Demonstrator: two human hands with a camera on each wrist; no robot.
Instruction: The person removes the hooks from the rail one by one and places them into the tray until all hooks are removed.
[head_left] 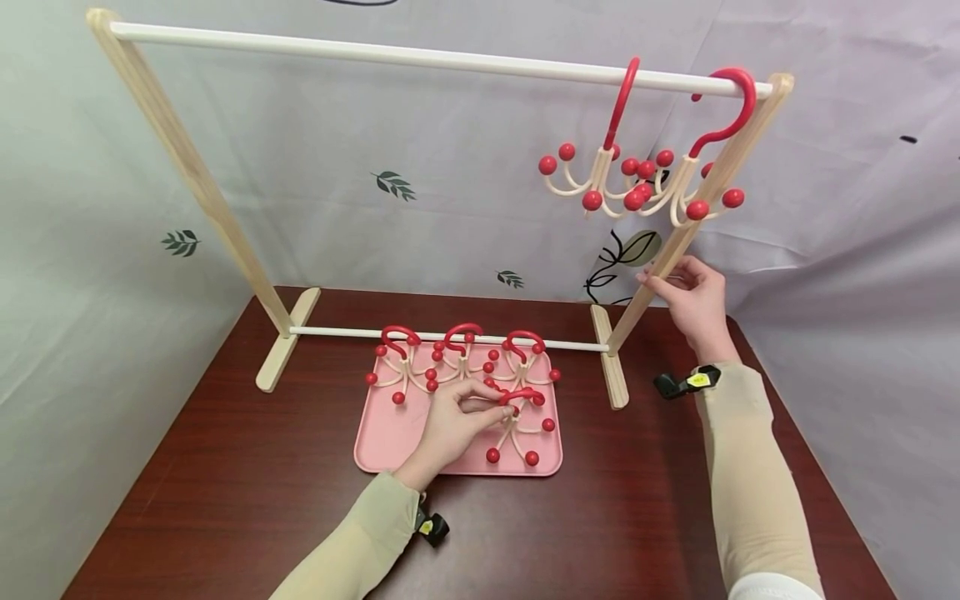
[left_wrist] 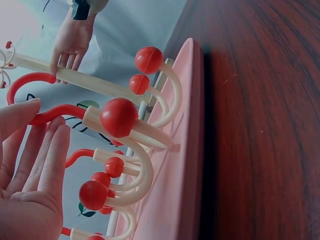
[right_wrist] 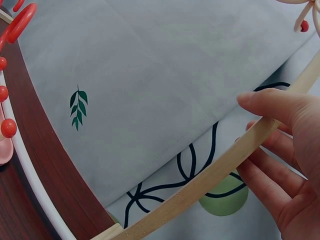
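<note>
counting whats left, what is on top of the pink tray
Four red-and-cream multi-arm hooks lie on the pink tray: three in a back row, and a front hook pinched by the left hand. That hand covers part of the tray's middle.

The left hand (head_left: 450, 425) covers part of the red hook (head_left: 517, 395) it holds on the pink tray (head_left: 382, 446). In the right wrist view, the picture edge cuts off the right hand (right_wrist: 285, 165) and the wooden post (right_wrist: 210, 175).
</note>
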